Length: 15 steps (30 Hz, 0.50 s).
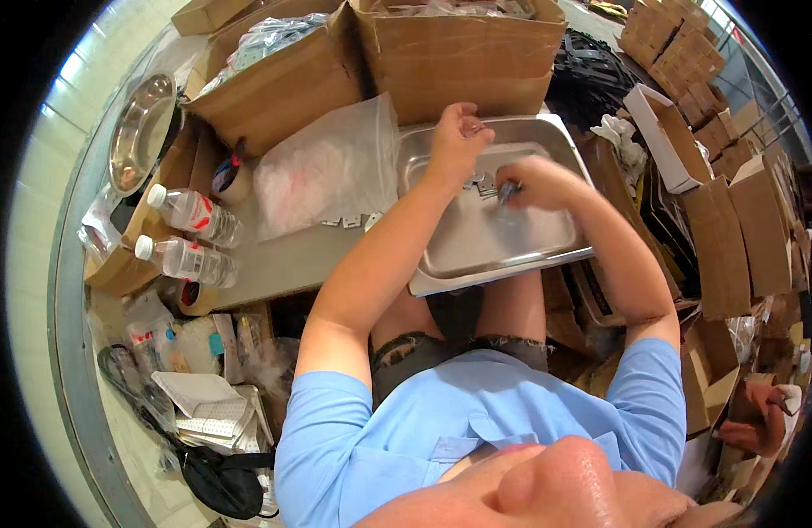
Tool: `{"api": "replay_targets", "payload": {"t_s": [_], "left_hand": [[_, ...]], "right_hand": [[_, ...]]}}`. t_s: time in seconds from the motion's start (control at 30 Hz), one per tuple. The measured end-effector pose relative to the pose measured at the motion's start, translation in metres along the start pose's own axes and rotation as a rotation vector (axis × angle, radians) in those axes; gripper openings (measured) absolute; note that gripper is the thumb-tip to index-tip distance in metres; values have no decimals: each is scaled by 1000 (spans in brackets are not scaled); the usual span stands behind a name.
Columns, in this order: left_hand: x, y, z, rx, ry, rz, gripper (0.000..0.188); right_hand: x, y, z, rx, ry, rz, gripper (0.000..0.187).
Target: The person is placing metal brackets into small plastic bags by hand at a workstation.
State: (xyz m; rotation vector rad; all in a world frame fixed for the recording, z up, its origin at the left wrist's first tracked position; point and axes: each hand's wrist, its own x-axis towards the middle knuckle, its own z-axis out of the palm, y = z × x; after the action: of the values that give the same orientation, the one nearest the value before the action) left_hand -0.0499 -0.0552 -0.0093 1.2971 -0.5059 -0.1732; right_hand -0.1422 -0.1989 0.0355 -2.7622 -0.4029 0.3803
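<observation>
A shallow stainless steel tray lies in front of me, its near edge over my lap. Over its far left part is my left hand, fingers curled together; whatever they may hold is too small to make out. My right hand is closed above the middle of the tray, smeared by motion, with a small dark object at its fingertips. Between the hands, small metal pieces lie on the tray's bottom. Left of the tray rests a clear plastic bag, with several small metal plates beside its lower edge.
Two large cardboard boxes stand behind the tray. Two clear bottles lie at the left, below a round metal bowl and near a tape roll. On the right are a white open box, black straps and several cartons.
</observation>
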Motion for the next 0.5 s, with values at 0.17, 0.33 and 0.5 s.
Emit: {"api": "replay_targets", "payload": {"t_s": [0.17, 0.33, 0.5], "left_hand": [[-10, 19, 11, -36, -258, -167, 45], [-11, 18, 3, -299, -521, -204, 44], [-14, 20, 4, -344, -549, -298, 49]], "right_hand": [[-2, 15, -45, 631, 642, -121, 20], [10, 4, -38, 683, 501, -276, 18], [-6, 3, -38, 630, 511, -149, 16]]}}
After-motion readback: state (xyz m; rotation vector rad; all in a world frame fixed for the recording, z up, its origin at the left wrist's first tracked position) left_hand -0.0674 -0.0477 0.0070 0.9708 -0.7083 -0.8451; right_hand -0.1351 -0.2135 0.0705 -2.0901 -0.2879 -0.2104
